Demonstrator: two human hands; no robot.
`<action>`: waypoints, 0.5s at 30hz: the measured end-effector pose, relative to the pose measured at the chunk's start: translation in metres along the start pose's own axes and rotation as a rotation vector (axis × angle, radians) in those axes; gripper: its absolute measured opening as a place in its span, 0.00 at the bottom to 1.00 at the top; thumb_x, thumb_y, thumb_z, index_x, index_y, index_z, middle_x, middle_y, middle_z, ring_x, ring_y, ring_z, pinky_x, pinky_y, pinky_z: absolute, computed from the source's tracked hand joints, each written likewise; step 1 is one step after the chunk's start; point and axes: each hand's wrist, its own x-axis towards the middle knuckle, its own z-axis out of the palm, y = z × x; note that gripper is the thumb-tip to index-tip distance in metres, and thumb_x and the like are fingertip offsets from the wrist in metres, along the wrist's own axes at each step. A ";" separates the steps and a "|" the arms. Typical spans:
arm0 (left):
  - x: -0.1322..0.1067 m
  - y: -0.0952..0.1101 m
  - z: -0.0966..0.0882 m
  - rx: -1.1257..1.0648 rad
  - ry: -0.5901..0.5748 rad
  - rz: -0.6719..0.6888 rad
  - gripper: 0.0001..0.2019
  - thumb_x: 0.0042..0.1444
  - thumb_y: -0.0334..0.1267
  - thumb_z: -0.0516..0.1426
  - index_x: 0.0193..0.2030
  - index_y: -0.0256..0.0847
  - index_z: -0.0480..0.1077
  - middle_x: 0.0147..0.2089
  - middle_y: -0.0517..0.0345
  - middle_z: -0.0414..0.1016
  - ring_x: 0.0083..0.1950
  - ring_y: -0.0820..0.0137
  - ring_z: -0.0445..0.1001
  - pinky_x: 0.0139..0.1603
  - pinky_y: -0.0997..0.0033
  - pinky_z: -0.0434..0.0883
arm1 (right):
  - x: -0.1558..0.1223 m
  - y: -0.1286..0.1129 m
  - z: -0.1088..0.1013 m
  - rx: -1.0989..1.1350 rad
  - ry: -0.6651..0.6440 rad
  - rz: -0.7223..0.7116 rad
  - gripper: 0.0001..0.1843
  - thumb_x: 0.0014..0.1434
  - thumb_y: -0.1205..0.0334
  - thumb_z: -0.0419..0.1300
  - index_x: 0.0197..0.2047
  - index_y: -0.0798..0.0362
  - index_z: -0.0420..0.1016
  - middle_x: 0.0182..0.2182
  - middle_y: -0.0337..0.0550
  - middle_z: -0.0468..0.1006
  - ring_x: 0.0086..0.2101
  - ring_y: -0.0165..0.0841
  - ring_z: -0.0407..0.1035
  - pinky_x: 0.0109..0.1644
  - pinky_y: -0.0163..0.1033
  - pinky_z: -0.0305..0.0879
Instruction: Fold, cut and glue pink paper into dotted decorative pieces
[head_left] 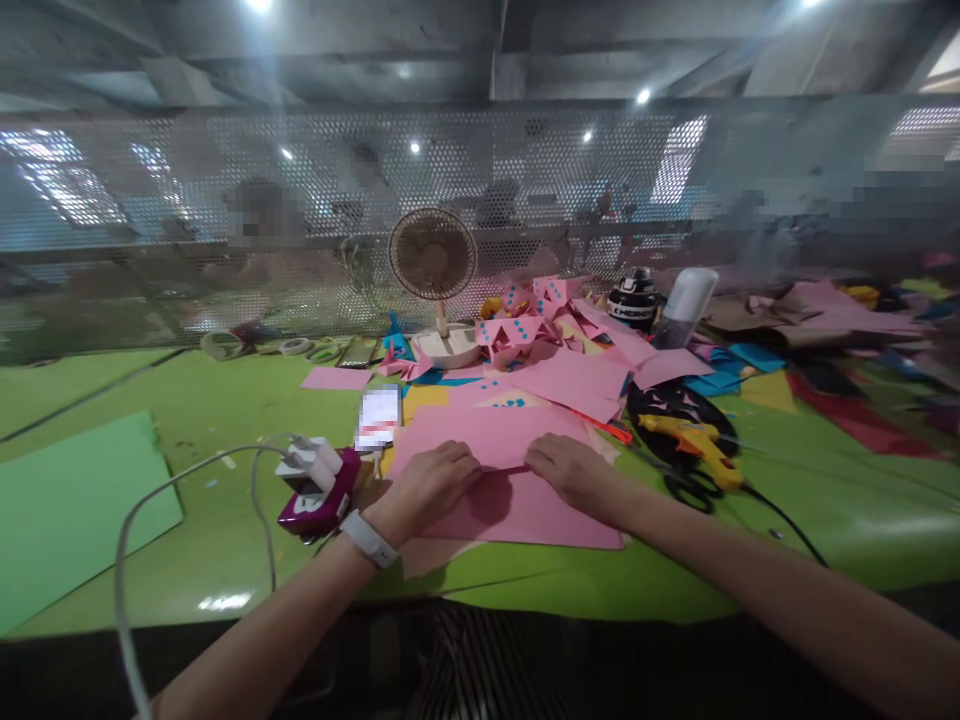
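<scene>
The pink paper (487, 432) is in the middle of the frame, on the green table (585, 590). The left hand (435, 480) and the right hand (568, 470) each hold its near edge, fingers close together, with a small gap between the hands. That edge bends up a bit and makes a shadow on the pink paper below it. I can't tell if it is one folded sheet or two. If one hand pulls harder, the edge could go crooked, or the paper could crease or rip. The sheets under it could slide too, since they lie loose. The fan (433, 255), at the upper middle, could puff the paper about if it is on; I can't tell. The right arm is near the yellow glue gun (694, 448), so a bump could knock it. The white cord (120, 570) at lower left could snag the left arm.
</scene>
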 end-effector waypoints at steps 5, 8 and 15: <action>0.007 0.002 -0.004 -0.039 -0.001 -0.122 0.13 0.64 0.37 0.46 0.35 0.37 0.69 0.36 0.53 0.71 0.40 0.68 0.69 0.42 0.68 0.66 | 0.009 0.004 -0.001 0.092 -0.012 0.077 0.10 0.64 0.63 0.50 0.37 0.56 0.70 0.34 0.47 0.71 0.36 0.36 0.63 0.39 0.40 0.59; 0.011 -0.002 -0.005 -0.088 -0.027 -0.187 0.12 0.63 0.38 0.47 0.35 0.37 0.69 0.35 0.53 0.71 0.38 0.68 0.69 0.38 0.69 0.66 | 0.017 0.011 -0.002 0.212 -0.032 0.130 0.10 0.64 0.63 0.51 0.36 0.56 0.72 0.33 0.46 0.72 0.36 0.34 0.64 0.40 0.39 0.59; 0.016 -0.004 -0.006 -0.130 -0.027 -0.295 0.12 0.63 0.40 0.48 0.37 0.39 0.70 0.36 0.54 0.74 0.37 0.66 0.71 0.37 0.69 0.65 | 0.025 0.024 0.000 0.484 -0.063 0.281 0.10 0.62 0.62 0.53 0.35 0.55 0.73 0.33 0.44 0.73 0.36 0.32 0.66 0.39 0.35 0.58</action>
